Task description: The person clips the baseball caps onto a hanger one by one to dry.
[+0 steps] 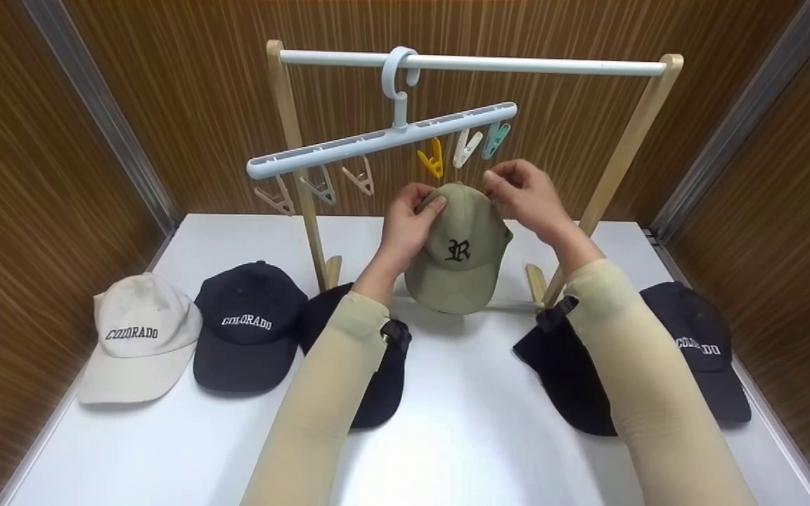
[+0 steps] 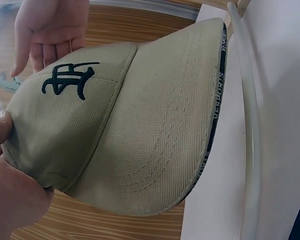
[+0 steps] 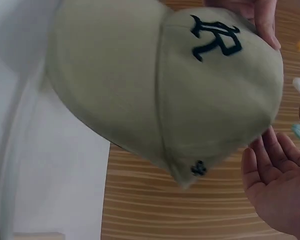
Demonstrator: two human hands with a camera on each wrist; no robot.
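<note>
My left hand (image 1: 408, 221) pinches an olive-green baseball cap (image 1: 455, 232) at the left side of its crown, thumb in front. The cap hangs in the air below the clips, its dark embroidered letter facing me and its brim (image 2: 155, 125) pointing down. My right hand (image 1: 528, 197) is raised at the upper right of the crown. Its fingers (image 3: 275, 155) are loosely bent beside the cap and hold nothing. Close above are a yellow clip (image 1: 432, 159), a white clip (image 1: 467, 148) and a teal clip (image 1: 496, 140).
A pale blue hanger (image 1: 370, 144) hangs tilted from the white rod (image 1: 538, 65) of a wooden-sided rack (image 1: 630, 154), several clips along it. On the white table (image 1: 461, 422) lie a cream cap (image 1: 141, 323), a navy cap (image 1: 247, 323) and several more dark caps, some partly behind my forearms.
</note>
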